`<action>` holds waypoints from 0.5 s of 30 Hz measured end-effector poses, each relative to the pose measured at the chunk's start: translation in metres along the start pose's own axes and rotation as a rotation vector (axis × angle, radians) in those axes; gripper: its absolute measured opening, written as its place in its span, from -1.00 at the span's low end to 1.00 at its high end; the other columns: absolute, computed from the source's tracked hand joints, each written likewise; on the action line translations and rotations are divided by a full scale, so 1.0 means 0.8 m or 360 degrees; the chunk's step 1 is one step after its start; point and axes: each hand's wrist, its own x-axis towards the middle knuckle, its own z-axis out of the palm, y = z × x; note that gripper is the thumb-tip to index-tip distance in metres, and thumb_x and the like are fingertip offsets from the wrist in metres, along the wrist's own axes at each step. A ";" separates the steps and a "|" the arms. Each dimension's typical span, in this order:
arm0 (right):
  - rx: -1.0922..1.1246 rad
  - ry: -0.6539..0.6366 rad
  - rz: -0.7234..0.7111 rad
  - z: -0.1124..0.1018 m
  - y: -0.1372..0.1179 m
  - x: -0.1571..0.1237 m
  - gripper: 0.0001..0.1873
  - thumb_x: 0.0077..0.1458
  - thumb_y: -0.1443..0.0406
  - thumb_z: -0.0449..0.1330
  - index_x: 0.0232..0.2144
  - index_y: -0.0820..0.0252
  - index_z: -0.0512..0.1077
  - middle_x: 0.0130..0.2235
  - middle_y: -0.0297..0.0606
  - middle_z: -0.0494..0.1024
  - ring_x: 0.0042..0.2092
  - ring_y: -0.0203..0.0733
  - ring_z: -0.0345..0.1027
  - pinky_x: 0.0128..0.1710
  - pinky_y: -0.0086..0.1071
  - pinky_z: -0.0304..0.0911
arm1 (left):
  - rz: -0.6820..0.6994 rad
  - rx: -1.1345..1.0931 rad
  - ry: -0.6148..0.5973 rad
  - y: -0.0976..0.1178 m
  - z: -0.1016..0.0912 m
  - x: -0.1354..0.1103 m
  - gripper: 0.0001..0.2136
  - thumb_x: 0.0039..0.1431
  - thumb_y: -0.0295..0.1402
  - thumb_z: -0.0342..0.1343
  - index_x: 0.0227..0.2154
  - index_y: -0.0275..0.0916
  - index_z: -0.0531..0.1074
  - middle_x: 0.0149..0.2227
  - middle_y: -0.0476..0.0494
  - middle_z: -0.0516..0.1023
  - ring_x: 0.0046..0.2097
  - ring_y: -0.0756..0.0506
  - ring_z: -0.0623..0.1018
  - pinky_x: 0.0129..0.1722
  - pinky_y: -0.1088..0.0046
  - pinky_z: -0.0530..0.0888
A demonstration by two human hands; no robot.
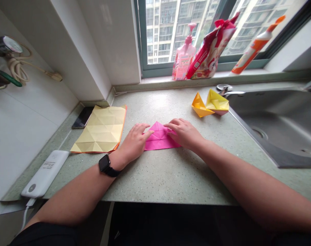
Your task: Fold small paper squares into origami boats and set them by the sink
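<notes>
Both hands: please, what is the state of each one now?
Left hand: partly open, touching the left side of the folded pink paper; a pinch cannot be told.
Right hand: partly open, touching the paper's right side; pinch also unclear.

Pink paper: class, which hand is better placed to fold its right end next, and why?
Probably the right hand: its fingers are at the right side of the pink paper, while the left hand is at the opposite side.

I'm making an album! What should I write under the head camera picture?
Left hand and right hand on folded pink paper, between a creased yellow sheet and the sink.
</notes>
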 end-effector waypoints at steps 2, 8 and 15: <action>-0.0022 0.0034 -0.0015 -0.003 -0.004 0.000 -0.74 0.44 0.25 0.20 0.01 0.04 0.69 0.03 -0.09 0.68 0.04 0.05 0.51 0.07 -0.10 0.34 | 0.0163 -0.0123 -0.0079 0.009 0.003 0.000 -0.59 0.41 -0.61 0.02 0.21 -0.23 0.54 0.36 -0.29 0.48 0.42 -0.27 0.42 0.49 -0.01 0.36; 0.0133 -0.0164 0.0181 -0.009 -0.022 -0.001 -0.79 0.38 0.31 0.25 -0.03 0.04 0.66 -0.08 -0.20 0.69 -0.17 -0.12 0.52 -0.19 -0.28 0.28 | 0.0167 -0.0357 -0.0217 0.023 0.007 -0.002 -0.54 0.48 -0.51 -0.01 0.37 -0.26 0.41 0.40 -0.31 0.49 0.42 -0.24 0.47 0.42 0.06 0.48; 0.0267 -0.0306 0.0407 -0.009 -0.034 0.003 -0.88 0.32 0.20 0.37 -0.12 0.06 0.60 -0.12 -0.21 0.66 -0.20 -0.13 0.52 -0.23 -0.30 0.26 | 0.0150 -0.0345 -0.0247 0.022 0.009 -0.005 -0.53 0.51 -0.44 -0.01 0.41 -0.21 0.40 0.43 -0.33 0.45 0.47 -0.30 0.42 0.49 -0.08 0.38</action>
